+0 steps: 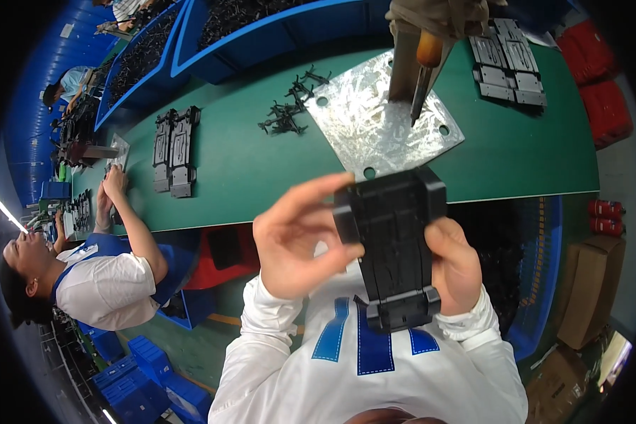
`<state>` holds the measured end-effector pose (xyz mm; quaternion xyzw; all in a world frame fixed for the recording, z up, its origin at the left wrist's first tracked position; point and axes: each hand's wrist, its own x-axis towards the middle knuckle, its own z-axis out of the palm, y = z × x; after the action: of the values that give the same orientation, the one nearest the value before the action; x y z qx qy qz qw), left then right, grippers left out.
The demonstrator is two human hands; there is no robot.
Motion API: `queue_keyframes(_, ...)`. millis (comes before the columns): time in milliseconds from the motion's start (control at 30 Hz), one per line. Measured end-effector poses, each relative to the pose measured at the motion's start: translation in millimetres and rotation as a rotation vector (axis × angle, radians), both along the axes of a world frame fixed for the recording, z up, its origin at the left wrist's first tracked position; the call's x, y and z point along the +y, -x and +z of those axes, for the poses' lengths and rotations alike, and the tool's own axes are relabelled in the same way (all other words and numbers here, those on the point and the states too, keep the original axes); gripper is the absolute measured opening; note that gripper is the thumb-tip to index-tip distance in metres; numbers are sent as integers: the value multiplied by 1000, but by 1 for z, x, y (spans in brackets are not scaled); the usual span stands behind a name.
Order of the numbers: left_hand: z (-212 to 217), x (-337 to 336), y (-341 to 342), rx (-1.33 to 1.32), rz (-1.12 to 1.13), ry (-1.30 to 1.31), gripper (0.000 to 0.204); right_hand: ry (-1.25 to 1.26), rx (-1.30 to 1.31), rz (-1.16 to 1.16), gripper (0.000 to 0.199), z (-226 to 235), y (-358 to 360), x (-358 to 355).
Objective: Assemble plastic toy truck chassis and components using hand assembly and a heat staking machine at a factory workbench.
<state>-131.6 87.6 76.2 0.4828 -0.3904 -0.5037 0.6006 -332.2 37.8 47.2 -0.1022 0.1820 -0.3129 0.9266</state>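
Note:
In front of my chest I hold a long black plastic chassis part (396, 247), its wide end tilted up and away from me. My left hand (297, 237) grips that wide end at its left corner, thumb and fingers curled about the edge. Along the part's right side, my right hand (456, 265) is closed on it, with most of its fingers hidden behind. Just beyond lies a shiny metal plate (374, 116) with holes at its corners. Above the plate hangs a soldering-iron-like tool (422, 74) with an orange handle and pointed tip, beside an upright post.
Small black plastic parts (286, 113) lie left of the plate on the green table (240, 169). Flat chassis parts sit at the left (175, 152) and far right (509, 63). Blue bins (275, 39) line the back. A co-worker (106, 279) sits at the left.

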Motion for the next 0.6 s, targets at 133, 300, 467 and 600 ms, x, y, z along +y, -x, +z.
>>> queue_keyframes(133,-19,-10,-4,133,-22,-83,64,-108,5,-25,32,-7,-8,-5)
queue_keyframes(300,-29,-12,-4,146,-36,-122,64,-125,23,-15,33,-8,-8,-7)
queue_keyframes(467,-30,-13,-1,132,-47,-132,64,-129,31,-23,33,-8,-6,-6)
queue_keyframes(600,-30,-13,0,128,-54,-133,65,-131,30,-26,33,-9,-5,-5)
